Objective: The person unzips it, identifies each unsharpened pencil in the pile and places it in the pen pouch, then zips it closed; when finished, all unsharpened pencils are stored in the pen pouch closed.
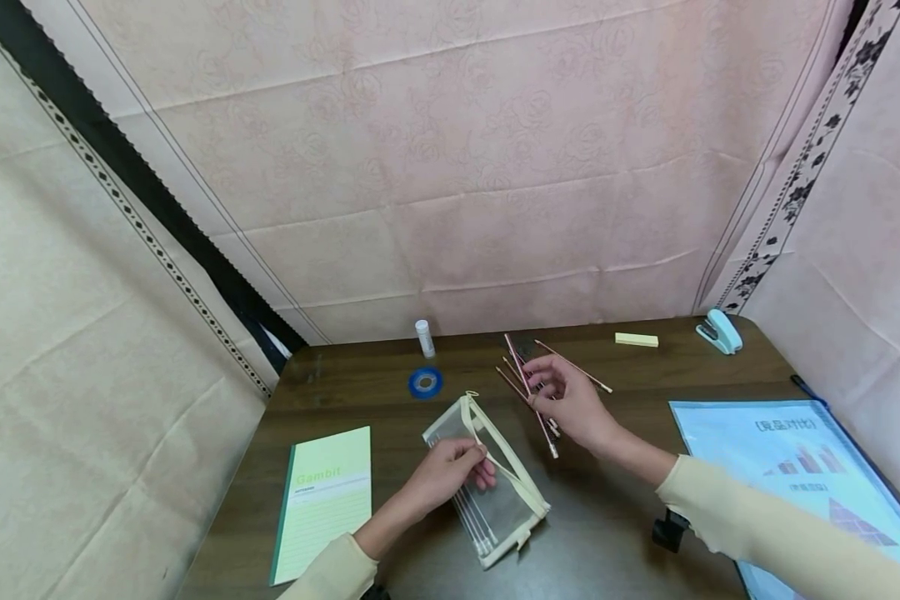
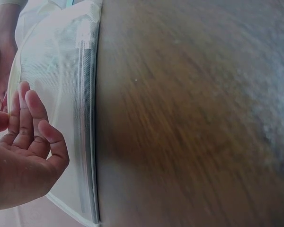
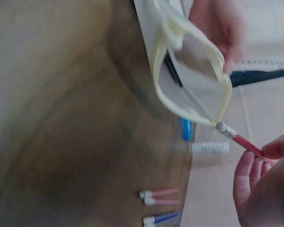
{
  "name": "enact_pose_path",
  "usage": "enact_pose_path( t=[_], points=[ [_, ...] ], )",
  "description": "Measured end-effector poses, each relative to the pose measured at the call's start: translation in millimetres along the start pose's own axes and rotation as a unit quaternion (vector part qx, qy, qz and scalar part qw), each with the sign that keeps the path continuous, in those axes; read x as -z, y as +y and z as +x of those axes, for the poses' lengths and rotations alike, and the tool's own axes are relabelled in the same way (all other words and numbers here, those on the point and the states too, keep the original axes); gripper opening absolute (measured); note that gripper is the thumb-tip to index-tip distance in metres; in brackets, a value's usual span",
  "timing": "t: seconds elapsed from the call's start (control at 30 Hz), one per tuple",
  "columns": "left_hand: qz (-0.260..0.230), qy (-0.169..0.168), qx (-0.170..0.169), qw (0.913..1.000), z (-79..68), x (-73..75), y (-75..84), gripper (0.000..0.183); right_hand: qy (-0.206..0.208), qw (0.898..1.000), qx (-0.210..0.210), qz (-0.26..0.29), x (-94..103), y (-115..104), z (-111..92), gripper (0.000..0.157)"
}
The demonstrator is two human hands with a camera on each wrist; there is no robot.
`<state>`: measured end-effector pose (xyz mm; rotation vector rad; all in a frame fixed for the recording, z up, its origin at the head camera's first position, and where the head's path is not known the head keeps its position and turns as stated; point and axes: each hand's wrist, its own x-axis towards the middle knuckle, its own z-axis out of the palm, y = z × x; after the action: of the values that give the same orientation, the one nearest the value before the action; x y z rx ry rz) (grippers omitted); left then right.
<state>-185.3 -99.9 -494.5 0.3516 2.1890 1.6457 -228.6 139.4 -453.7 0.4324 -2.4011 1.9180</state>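
A mesh zip pouch [image 1: 504, 510] with a cream border lies tilted on the table in the head view. My left hand [image 1: 450, 473] pinches its upper rim between thumb and forefinger. The right wrist view shows the pouch's mouth [image 3: 160, 90] spread wide, a dark stick-like thing inside. My right hand [image 1: 570, 402] holds a pink pencil [image 3: 244, 142] with a white eraser end, close to the pouch's corner in that view. Below that hand several pencils [image 1: 544, 427] lie in a loose bunch, and a single pencil [image 1: 581, 371] lies apart from them.
A blue tape roll [image 1: 412, 383] and a white glue stick [image 1: 424, 339] stand behind the pouch. To the left lies a green notebook [image 1: 330, 500]. At the right are a blue folder [image 1: 765, 475], a light-blue stapler [image 1: 722, 333] and a yellow block [image 1: 636, 340]. Cloth hangs around the table.
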Motion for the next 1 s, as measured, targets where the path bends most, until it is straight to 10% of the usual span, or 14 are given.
enact_pose_path(
  t=[1.0],
  points=[
    [0.014,-0.005,-0.001,0.9999,1.4,-1.5,0.5,0.033,-0.062,0.996,-0.056,-0.011,-51.7,24.5,-38.9,0.042]
  ],
)
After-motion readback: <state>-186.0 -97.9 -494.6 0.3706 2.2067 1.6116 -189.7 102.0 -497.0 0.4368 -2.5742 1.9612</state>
